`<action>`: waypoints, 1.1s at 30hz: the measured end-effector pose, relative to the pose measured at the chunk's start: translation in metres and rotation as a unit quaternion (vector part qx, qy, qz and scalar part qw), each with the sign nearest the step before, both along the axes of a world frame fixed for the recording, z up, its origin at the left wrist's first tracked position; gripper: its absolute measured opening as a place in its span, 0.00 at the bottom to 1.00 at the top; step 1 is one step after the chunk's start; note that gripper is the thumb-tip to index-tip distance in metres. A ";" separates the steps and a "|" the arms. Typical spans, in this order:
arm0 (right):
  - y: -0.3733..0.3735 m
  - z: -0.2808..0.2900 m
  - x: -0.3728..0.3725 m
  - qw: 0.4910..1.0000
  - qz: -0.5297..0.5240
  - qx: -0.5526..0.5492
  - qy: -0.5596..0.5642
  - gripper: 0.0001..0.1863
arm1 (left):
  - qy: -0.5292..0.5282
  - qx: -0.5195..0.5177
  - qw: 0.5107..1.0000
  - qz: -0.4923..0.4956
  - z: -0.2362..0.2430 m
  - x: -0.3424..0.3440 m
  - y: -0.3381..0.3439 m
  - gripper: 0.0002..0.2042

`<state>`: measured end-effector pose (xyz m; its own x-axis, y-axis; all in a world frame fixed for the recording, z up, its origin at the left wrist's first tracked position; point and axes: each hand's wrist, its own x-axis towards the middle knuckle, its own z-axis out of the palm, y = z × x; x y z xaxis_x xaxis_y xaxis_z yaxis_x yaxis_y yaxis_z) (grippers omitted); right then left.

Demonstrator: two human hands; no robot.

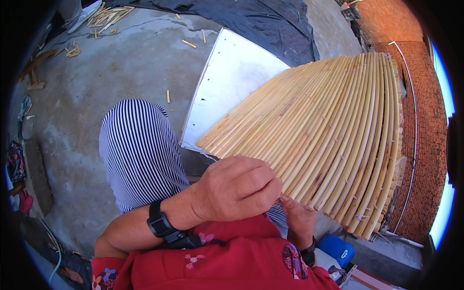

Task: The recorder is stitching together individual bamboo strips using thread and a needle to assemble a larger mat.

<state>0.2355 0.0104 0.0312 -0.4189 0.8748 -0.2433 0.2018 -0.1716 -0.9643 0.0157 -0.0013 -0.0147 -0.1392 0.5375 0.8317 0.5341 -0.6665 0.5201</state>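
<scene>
A mat of pale reed sticks [309, 130], tied side by side with thread, slants across the right half of the head view. My left hand [237, 188], with a black watch on its wrist, is closed at the mat's near edge. Its fingertips are turned away, so what they pinch is hidden. Below that edge, my right hand [298, 220] holds the mat, its thumb near the stick ends and its other fingers mostly hidden underneath. The mat's far left part lies over a white board [222, 82]. Small thread ties show along the sticks at the right.
My striped-covered knee [140, 150] rises left of the board. Loose cut sticks [108, 18] lie on the concrete floor at the far left, near a dark plastic sheet [261, 24]. A brick wall [420, 130] stands right; a blue case [336, 250] sits lower right.
</scene>
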 end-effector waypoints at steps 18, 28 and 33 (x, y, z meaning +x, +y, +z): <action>0.001 -0.010 0.002 1.000 0.006 0.011 0.004 0.10 | 0.015 -0.009 1.000 0.021 0.000 -0.004 -0.001 0.14; -0.006 -0.032 0.007 0.998 0.010 0.052 0.025 0.13 | -0.007 -0.020 1.000 0.018 0.001 -0.004 0.000 0.13; -0.009 -0.038 0.011 0.990 0.044 0.123 -0.053 0.19 | -0.027 -0.026 0.999 0.013 0.003 -0.003 0.000 0.12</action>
<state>0.2465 0.0012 -0.0066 -0.4799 0.8742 -0.0740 0.3078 0.0888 -0.9473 0.0126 -0.0008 -0.0121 -0.1977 0.5756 0.7935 0.5212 -0.6239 0.5824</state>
